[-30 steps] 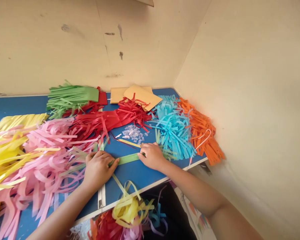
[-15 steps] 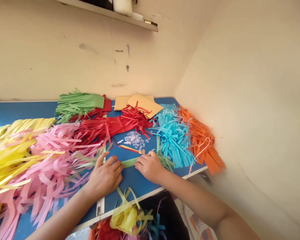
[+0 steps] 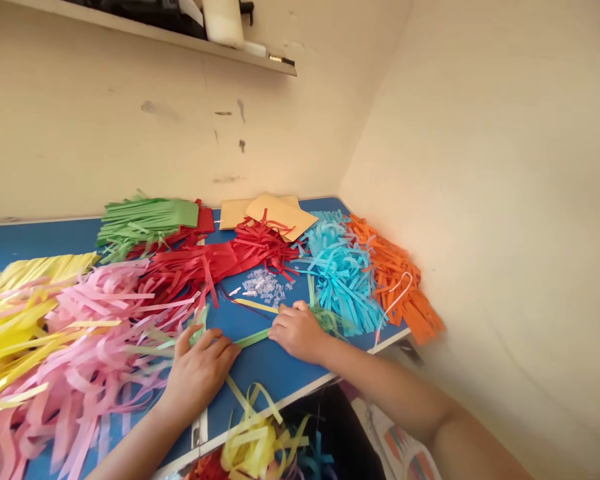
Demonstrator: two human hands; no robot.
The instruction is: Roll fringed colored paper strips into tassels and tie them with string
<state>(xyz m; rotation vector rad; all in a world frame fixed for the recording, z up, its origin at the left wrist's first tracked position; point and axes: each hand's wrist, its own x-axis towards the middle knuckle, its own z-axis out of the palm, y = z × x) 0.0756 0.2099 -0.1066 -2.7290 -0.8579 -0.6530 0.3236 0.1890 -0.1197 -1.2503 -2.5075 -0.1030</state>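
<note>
A narrow green tissue-paper strip (image 3: 253,338) stretches between my hands, close above or on the blue table (image 3: 265,367). My left hand (image 3: 201,367) is closed over its left end, fingers bent, with pale green fringe showing beyond them. At the other end, the fingers of my right hand (image 3: 299,335) press together on the strip. Green fringe (image 3: 330,321) spreads out past that hand. Just behind my right fingertips lies a thin yellow strip (image 3: 255,305). My palms and the undersides of my fingers are hidden.
Pink fringe (image 3: 100,307) and yellow fringe (image 3: 15,327) cover the left side. Red (image 3: 205,260), blue (image 3: 343,280) and orange fringe (image 3: 403,287) lie behind and right. Small clear pieces (image 3: 266,285) sit mid-table. Yellow strips (image 3: 253,443) hang at the front edge; a shelf (image 3: 180,33) juts above.
The green strip between my hands has become narrower. My left hand has shifted slightly left and down in the view, and the whole view has turned a little.
</note>
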